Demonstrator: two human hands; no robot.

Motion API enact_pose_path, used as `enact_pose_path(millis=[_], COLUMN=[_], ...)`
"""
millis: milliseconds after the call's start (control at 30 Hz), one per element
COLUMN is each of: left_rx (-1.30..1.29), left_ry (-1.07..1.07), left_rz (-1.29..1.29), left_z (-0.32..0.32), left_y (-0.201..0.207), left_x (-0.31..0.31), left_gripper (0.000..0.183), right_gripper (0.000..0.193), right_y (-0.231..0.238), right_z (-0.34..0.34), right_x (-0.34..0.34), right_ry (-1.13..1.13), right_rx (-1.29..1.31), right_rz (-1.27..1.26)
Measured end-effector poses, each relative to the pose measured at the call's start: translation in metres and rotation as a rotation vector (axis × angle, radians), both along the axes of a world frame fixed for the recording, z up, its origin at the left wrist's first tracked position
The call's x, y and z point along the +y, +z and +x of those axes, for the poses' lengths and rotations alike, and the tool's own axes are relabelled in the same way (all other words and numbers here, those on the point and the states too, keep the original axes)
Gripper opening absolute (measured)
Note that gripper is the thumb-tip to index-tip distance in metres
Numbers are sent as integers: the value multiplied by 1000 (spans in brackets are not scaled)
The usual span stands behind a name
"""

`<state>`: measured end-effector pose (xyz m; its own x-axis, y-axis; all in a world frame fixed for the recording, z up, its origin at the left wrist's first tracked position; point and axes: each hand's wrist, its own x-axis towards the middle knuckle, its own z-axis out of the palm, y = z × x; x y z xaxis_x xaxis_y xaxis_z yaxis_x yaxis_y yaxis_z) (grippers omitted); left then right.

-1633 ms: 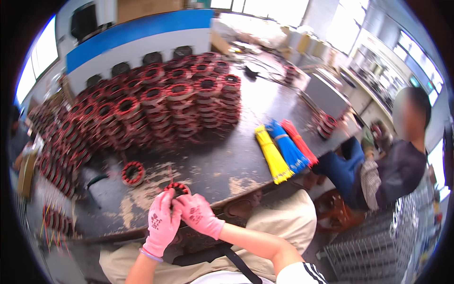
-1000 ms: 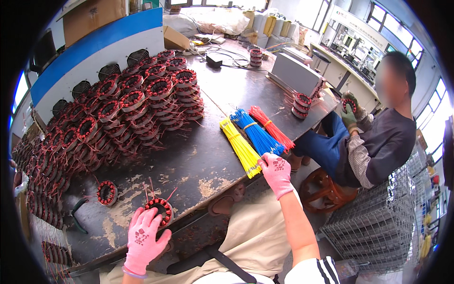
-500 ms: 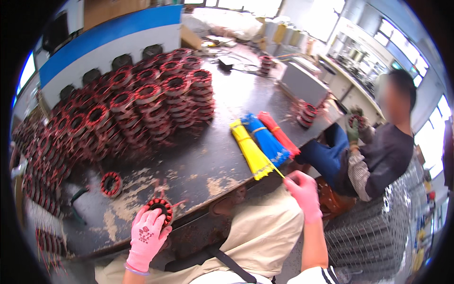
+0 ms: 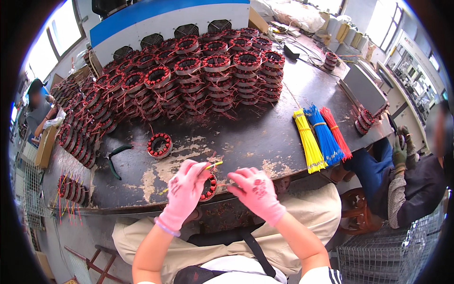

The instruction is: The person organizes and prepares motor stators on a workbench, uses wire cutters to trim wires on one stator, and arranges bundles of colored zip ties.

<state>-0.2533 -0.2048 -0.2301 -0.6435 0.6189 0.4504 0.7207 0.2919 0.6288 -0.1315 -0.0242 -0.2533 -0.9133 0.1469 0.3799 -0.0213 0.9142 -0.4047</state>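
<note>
My left hand (image 4: 185,191) in a pink glove grips a round copper-wound stator (image 4: 208,186) at the near edge of the dark worktable (image 4: 255,137). A thin yellow sleeve (image 4: 212,165) pokes out above that hand's fingers. My right hand (image 4: 255,190), also pink-gloved, is closed beside the stator on its right, pinching at its wires. Bundles of yellow sleeves (image 4: 308,141), blue sleeves (image 4: 324,136) and red sleeves (image 4: 335,130) lie to the right on the table.
Stacks of stators (image 4: 203,71) fill the back and left of the table. A single stator (image 4: 159,145) and green-handled pliers (image 4: 113,159) lie left of my hands. A seated person (image 4: 411,180) in dark clothes works at the right. A wire basket (image 4: 392,255) stands lower right.
My right hand came back from the yellow bundle at the right to the stator, bringing a yellow sleeve. My left hand stayed on the stator.
</note>
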Motion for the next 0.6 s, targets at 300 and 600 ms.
enact_pose_path(millis=[300,600], left_rx=[86,-66], left_ry=[-69,-115], left_rz=[-208,-73], left_z=[-10,-13], left_y=[-42,-39], left_x=[5,12], left_gripper=[23,23], right_gripper=[15,32], right_y=[-53,-34], right_z=[18,-47], right_x=[-31,28], right_ry=[-63,59], right_rx=[-148,-271], right_rz=[-144,-466])
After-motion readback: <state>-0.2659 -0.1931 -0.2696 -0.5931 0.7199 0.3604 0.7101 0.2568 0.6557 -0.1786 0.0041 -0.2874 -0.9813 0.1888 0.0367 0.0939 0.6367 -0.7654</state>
